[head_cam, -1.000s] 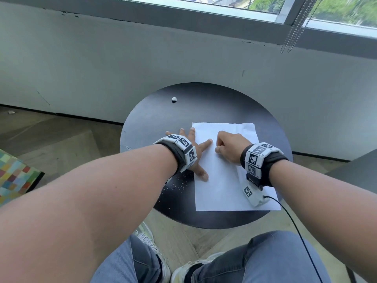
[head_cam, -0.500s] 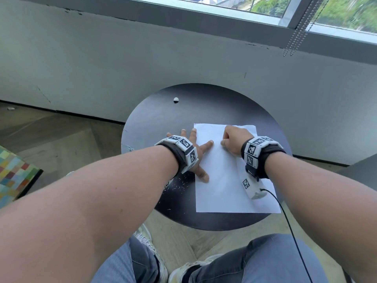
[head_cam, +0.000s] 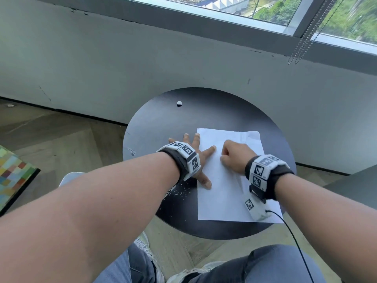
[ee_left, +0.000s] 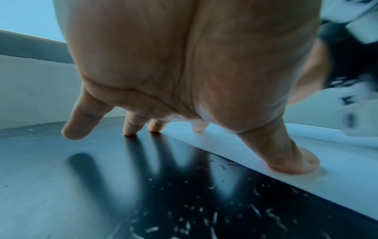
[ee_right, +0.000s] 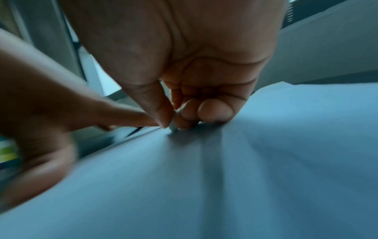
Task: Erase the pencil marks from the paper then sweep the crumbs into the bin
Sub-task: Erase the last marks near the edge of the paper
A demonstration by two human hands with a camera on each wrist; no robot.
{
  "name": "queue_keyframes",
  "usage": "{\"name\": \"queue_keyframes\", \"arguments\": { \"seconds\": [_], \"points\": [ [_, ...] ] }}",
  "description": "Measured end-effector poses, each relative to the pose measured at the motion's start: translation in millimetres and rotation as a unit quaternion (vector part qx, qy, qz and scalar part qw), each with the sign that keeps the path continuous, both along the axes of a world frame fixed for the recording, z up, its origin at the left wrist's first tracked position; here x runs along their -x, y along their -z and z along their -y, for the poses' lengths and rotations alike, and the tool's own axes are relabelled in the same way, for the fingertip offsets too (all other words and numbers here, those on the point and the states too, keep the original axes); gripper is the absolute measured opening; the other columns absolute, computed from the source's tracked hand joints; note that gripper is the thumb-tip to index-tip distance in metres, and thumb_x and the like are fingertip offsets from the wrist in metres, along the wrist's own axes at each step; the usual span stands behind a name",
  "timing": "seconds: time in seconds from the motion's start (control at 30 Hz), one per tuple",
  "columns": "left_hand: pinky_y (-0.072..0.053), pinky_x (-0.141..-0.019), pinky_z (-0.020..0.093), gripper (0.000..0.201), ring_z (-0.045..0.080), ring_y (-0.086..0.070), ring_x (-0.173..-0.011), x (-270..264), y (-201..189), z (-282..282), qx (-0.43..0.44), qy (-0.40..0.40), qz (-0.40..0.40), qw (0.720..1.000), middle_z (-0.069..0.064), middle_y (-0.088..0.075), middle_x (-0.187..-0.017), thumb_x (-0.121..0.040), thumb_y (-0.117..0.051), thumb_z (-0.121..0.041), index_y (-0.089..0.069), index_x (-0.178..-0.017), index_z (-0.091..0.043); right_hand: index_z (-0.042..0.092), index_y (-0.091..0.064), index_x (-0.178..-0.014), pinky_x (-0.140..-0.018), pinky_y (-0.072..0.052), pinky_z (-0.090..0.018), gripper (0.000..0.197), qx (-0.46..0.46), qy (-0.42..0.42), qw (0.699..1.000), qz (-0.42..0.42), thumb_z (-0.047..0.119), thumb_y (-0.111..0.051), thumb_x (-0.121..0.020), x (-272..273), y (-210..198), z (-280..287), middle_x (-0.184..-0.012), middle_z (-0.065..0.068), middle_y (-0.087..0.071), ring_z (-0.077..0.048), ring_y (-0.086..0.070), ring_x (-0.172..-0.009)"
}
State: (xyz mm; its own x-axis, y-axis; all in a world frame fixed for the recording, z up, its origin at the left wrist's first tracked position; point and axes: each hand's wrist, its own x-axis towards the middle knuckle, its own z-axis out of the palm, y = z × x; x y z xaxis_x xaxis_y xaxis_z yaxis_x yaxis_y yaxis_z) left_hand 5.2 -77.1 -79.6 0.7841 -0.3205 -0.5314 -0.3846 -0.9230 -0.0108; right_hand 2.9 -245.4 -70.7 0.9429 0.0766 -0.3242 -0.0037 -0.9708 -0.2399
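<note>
A white sheet of paper (head_cam: 226,193) lies on the round black table (head_cam: 163,123). My left hand (head_cam: 195,156) is spread flat, thumb and index finger pressing the paper's left edge (ee_left: 306,177) while the other fingers rest on the table. My right hand (head_cam: 234,156) is curled, pinching a small grey eraser (ee_right: 172,126) between thumb and fingertips with its tip on the paper (ee_right: 204,186). Eraser crumbs (head_cam: 179,193) lie scattered on the table beside the paper's left edge, also seen as crumbs (ee_left: 204,221) under my left palm.
A small white lump (head_cam: 179,103) sits near the table's far edge. A grey wall (head_cam: 102,68) under a window stands just behind the table. A colourful patterned panel (head_cam: 12,172) is on the floor at left. My knees (head_cam: 265,266) are below the table's front edge.
My right hand with the eraser slid up the paper, then back toward me and slightly right. The left hand has stayed pressed on the paper's edge.
</note>
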Motion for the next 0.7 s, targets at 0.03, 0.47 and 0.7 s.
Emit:
{"name": "queue_keyframes", "arguments": {
  "seconds": [0.03,0.47,0.7],
  "points": [
    [-0.014,-0.106,0.083,0.133,0.049,0.011,-0.152,-0.5,0.1,-0.4,0.002,-0.001,-0.002,1.0,0.013,0.021,-0.167,-0.059,-0.068,-0.09,0.012,-0.156,-0.05,0.019,-0.053,-0.093,-0.069,-0.037,-0.029,0.006,0.013,0.012,1.0,0.008,0.024,-0.051,-0.089,-15.0,1.8,1.0,-0.094,-0.003,-0.064,-0.024,-0.058,-0.088],
    [-0.008,-0.109,0.082,0.141,0.047,0.011,-0.153,0.2,1.1,-1.4,0.012,-0.012,-0.006,1.0,0.013,0.02,-0.168,-0.056,-0.069,-0.091,0.013,-0.159,-0.04,0.02,-0.053,-0.098,-0.074,-0.045,-0.032,0.011,0.0,0.002,1.0,-0.007,0.029,-0.054,-0.092,-4.0,7.8,-8.9,-0.095,-0.003,-0.063,-0.023,-0.059,-0.088],
    [-0.009,-0.111,0.08,0.14,0.049,0.008,-0.152,-1.2,7.5,-2.7,0.021,0.001,0.013,1.0,0.016,0.018,-0.168,-0.057,-0.069,-0.09,0.01,-0.16,-0.038,0.015,-0.056,-0.108,-0.077,-0.044,-0.03,0.017,0.019,0.037,0.999,0.023,0.026,-0.053,-0.095,-70.8,10.1,-24.8,-0.11,-0.011,-0.065,-0.029,-0.06,-0.099]
  ]
}}
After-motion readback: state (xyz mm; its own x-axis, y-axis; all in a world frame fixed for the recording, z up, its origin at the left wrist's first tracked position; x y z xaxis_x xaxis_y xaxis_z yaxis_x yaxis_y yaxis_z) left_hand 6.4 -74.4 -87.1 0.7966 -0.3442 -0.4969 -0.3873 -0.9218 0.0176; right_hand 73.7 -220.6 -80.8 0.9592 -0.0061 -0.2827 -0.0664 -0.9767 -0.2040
